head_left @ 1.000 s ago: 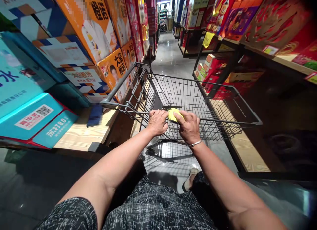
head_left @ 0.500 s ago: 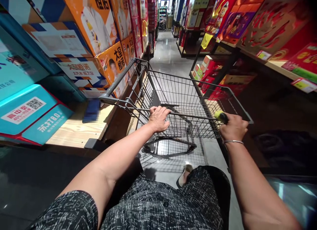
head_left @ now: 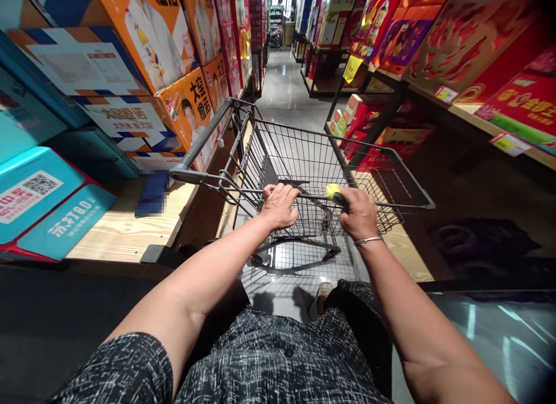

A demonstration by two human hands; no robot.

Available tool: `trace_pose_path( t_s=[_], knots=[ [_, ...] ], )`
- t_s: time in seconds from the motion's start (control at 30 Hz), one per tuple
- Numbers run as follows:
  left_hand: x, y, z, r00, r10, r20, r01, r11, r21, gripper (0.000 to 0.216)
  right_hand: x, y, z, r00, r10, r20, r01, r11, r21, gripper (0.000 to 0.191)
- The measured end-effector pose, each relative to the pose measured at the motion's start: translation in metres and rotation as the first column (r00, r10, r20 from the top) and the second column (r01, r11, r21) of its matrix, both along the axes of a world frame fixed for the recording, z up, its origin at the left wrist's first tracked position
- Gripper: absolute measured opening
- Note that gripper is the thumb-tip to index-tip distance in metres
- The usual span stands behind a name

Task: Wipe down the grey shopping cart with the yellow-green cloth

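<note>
A black wire shopping cart [head_left: 299, 143] stands sideways in front of me, its thick grey handle [head_left: 204, 137] at the left. My left hand [head_left: 280, 207] is closed over the near top rail of the basket. Close to it on the right, my right hand [head_left: 360, 210] is wrapped around a black-handled object with a yellow end [head_left: 333, 192]; its kind is not clear. That hand is over the same rail, and whether it touches the rail I cannot tell. I see only the basket's wire mesh and floor through it.
Orange drink cartons [head_left: 186, 111] and turquoise boxes [head_left: 52, 201] are stacked on a low wooden shelf at the left. On the right, shelves hold red gift boxes [head_left: 521, 102]. A shiny aisle floor [head_left: 282, 85] runs ahead between them.
My right hand has moved left along the rail with the yellow-ended object, nearer my left hand. The left hand stays on the rail. The view has shifted slightly along the shelves.
</note>
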State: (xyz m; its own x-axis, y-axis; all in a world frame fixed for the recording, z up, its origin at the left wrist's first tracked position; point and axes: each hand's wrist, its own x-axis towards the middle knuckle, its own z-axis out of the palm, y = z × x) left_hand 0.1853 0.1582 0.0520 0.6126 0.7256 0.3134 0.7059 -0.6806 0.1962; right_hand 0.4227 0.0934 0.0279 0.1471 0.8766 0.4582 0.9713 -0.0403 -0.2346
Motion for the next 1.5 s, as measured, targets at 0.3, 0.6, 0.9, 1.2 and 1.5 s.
trace_pose_path(
  t_s=[0.3,0.6,0.9,1.2,1.5],
  knots=[
    [0.018,-0.002,-0.001,0.999,-0.011,0.038,0.011,1.0,0.002,0.038,0.138,-0.011,0.001,0.882,-0.469,0.052,0.467,0.851,-0.241,0.045],
    [0.031,0.003,-0.006,0.998,-0.046,0.043,0.044,0.998,0.041,0.037,0.096,0.001,0.014,0.932,-0.349,0.102,0.363,0.882,-0.299,0.044],
    [0.02,0.061,0.004,1.0,0.0,0.015,0.0,1.0,-0.022,0.022,0.006,0.027,0.005,0.999,0.002,0.034,0.001,0.996,-0.086,0.069],
    [0.006,0.112,0.015,0.993,0.116,-0.001,-0.115,0.985,-0.128,0.038,0.125,-0.024,-0.012,0.929,-0.366,0.054,0.37,0.924,-0.1,0.06],
    [0.007,0.127,0.013,0.99,0.136,0.043,-0.128,0.979,-0.156,0.031,0.129,-0.022,-0.049,0.975,-0.222,-0.016,0.222,0.965,0.14,0.065]
  ],
)
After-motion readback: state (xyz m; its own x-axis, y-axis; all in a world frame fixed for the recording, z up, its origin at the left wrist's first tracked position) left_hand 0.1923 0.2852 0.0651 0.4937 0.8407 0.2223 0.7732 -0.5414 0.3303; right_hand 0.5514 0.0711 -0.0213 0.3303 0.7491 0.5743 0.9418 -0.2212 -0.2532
